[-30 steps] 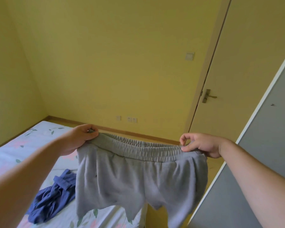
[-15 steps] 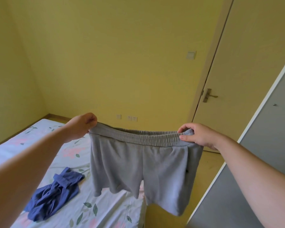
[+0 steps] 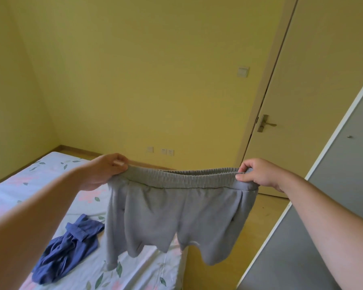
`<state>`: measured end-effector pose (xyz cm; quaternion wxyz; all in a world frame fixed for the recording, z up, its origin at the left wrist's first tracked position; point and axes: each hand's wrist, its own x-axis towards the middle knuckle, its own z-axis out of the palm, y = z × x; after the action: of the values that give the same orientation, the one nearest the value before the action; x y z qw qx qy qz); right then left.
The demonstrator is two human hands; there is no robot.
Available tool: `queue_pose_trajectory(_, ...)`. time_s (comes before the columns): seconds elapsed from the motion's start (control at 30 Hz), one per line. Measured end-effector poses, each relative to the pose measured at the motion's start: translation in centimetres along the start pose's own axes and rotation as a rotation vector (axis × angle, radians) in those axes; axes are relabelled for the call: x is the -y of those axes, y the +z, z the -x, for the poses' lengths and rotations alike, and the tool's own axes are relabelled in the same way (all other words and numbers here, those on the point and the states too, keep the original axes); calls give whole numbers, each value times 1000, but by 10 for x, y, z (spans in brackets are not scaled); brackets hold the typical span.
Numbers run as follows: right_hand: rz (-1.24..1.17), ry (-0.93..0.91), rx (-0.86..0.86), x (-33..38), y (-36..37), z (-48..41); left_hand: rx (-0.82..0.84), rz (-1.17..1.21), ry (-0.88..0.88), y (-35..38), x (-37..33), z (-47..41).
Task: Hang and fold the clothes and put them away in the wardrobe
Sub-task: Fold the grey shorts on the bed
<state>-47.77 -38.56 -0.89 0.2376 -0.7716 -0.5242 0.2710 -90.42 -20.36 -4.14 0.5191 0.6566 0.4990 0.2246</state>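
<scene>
A pair of grey shorts [image 3: 176, 214] hangs in mid-air at the centre of the scene, stretched wide by its elastic waistband between a person's two outstretched arms, the legs dangling free above the near right corner of a bed. The left hand [image 3: 102, 171] grips the waistband's left end, fingers curled over the fabric; the right hand [image 3: 258, 174] pinches the right end between thumb and curled fingers. The waistband runs nearly level from hand to hand, and the shorts' left leg hangs lower and narrower than the right.

Below and to the left, a crumpled blue garment [image 3: 68, 250] lies on the bed [image 3: 50, 174], whose pale sheet carries pink flowers and green leaves. The bed sits against the yellow wall [image 3: 145, 80] at the far left corner of the room. Low on that wall, three white sockets [image 3: 161, 151] show just above the skirting; higher and to the right is a light switch [image 3: 242, 72]. Further right stands a closed door [image 3: 323, 91] with a metal handle [image 3: 265, 123]. At the near right edge, a grey wardrobe door [image 3: 333, 195] with a white border and a small knob fills the corner.
</scene>
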Motion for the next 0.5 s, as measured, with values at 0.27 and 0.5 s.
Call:
queue_pose_trajectory(0.27, -269, 272, 222, 24, 50, 3, -190, -72, -10, 64, -11, 19)
queue_pose_trajectory(0.5, -818, 277, 473, 74, 72, 21, -190, -254, 371, 120, -33, 47)
